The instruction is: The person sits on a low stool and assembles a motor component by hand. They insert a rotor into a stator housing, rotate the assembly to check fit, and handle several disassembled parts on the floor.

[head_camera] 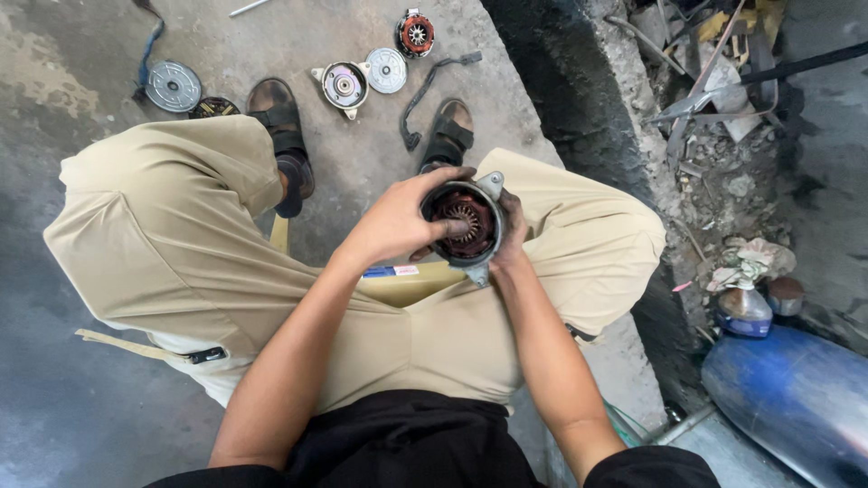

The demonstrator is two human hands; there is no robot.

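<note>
Two hands hold a round grey metal motor shell with copper wire inside.
The left hand wraps its grip over the rim; the right hand cups the other side.

On the concrete floor: round cover, two motor parts, black cable, blue drum.

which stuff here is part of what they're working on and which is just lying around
In hand: round motor housing with copper windings, held by left hand and right hand.

Lying about: silver disc, cover plates, small rotor, black cable, blue drum.
</note>
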